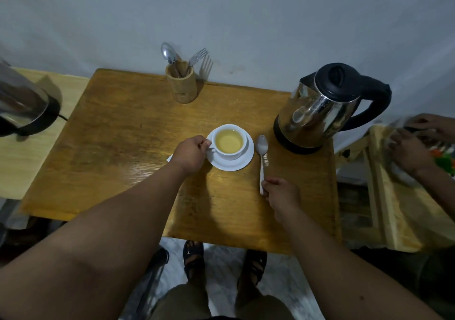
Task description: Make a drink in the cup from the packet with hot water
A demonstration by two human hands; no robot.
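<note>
Head view: a white cup (230, 142) filled with pale yellow liquid is seen on a white saucer (237, 163) near the middle of the wooden counter (118, 147), its handle pinched in the grip of the left hand (190, 153). Just to the right, a metal spoon (262, 158) lies flat on the counter, the end of its handle pinched by the right hand (280, 193). A steel kettle (317, 113) with a black lid stands beyond the spoon, and a wooden holder (182, 83) with cutlery is placed at the far edge. Another person's hands (408, 152) are seen at the right.
</note>
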